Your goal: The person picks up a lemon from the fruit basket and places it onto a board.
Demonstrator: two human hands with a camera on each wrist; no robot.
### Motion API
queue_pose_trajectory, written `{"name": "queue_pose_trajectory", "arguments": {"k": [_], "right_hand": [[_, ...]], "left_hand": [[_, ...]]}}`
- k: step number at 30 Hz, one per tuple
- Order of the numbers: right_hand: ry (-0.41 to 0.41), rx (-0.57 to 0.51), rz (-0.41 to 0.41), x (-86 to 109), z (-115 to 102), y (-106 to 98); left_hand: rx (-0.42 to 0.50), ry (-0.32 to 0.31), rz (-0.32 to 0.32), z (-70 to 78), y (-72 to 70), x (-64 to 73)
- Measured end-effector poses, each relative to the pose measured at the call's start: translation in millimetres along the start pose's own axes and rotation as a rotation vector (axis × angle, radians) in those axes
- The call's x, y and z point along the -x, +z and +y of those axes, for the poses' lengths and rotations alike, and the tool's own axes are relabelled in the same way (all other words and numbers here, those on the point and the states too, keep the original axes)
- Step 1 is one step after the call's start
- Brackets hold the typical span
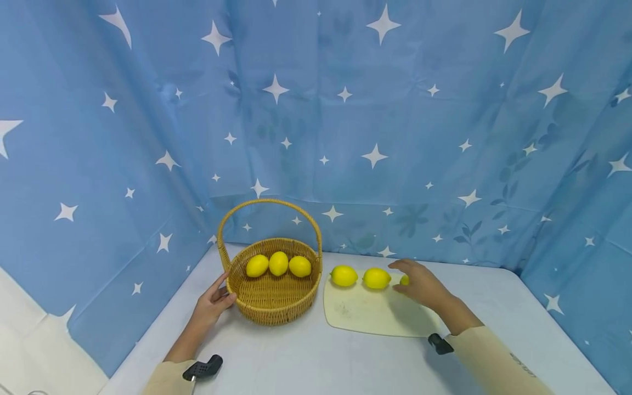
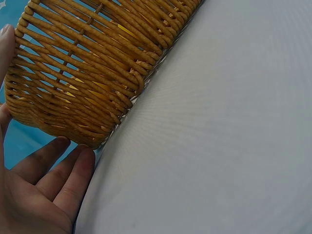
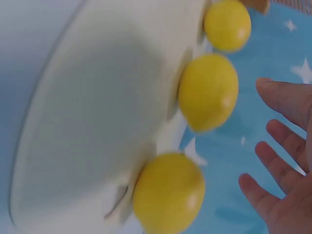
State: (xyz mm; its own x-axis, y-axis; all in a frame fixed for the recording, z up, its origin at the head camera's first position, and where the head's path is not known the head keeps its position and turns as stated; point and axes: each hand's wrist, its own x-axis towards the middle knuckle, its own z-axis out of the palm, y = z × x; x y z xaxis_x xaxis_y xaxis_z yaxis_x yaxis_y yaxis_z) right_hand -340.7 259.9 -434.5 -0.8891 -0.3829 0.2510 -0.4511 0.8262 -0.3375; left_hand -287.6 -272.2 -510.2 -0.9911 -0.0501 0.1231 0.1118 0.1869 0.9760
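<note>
A round wicker basket [image 1: 277,316] with a tall handle holds three yellow lemons [image 1: 278,264] along its back wall. My left hand [image 1: 209,307] touches the basket's left side; its fingertips rest against the woven outer wall [image 2: 83,73] in the left wrist view. To the right, three more lemons [image 1: 377,278] lie in a row along the far edge of a pale cutting board [image 1: 365,315]. My right hand [image 1: 419,285] hovers at the rightmost lemon [image 1: 404,280] and partly hides it. Its fingers [image 3: 285,146] are spread and apart from the lemons in the right wrist view.
A white-covered table [image 1: 316,362] carries the basket and the board. Blue star-patterned curtains [image 1: 395,120] hang behind and at both sides, close to the table's back edge. The basket's handle [image 1: 269,201] rises well above the rim. A dark wrist device [image 1: 202,368] sits at each sleeve.
</note>
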Motion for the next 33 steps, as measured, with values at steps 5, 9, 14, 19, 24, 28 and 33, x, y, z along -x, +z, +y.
{"name": "queue_pose_trajectory", "arguments": {"k": [5, 9, 14, 19, 24, 28, 33], "right_hand": [[-0.101, 0.042, -0.025, -3.1, -25.1, 13.1], [-0.146, 0.037, -0.044, -6.3, -44.4, 20.7], [-0.209, 0.023, -0.061, -15.7, -69.4, 24.9], [-0.273, 0.027, -0.087, -29.1, -94.9, 26.6], [-0.311, 0.01, -0.158, -44.2, -128.6, 30.5], [-0.31, -0.037, -0.205, -55.8, -150.8, 38.7], [-0.303, -0.085, -0.245, -68.7, -171.1, 51.1]], "left_hand": [[-0.011, 0.004, 0.007, 0.0, 0.5, -0.4], [-0.023, 0.004, 0.01, -0.8, 1.0, -0.5], [-0.025, 0.003, 0.014, -1.8, 1.9, -1.1], [-0.021, 0.018, 0.004, -2.3, 2.3, -1.1], [-0.004, 0.016, -0.003, -3.2, 1.1, 0.6], [0.005, 0.0, -0.002, -3.1, 0.3, 1.5], [0.002, 0.001, -0.003, -1.6, 0.4, 0.5]]}}
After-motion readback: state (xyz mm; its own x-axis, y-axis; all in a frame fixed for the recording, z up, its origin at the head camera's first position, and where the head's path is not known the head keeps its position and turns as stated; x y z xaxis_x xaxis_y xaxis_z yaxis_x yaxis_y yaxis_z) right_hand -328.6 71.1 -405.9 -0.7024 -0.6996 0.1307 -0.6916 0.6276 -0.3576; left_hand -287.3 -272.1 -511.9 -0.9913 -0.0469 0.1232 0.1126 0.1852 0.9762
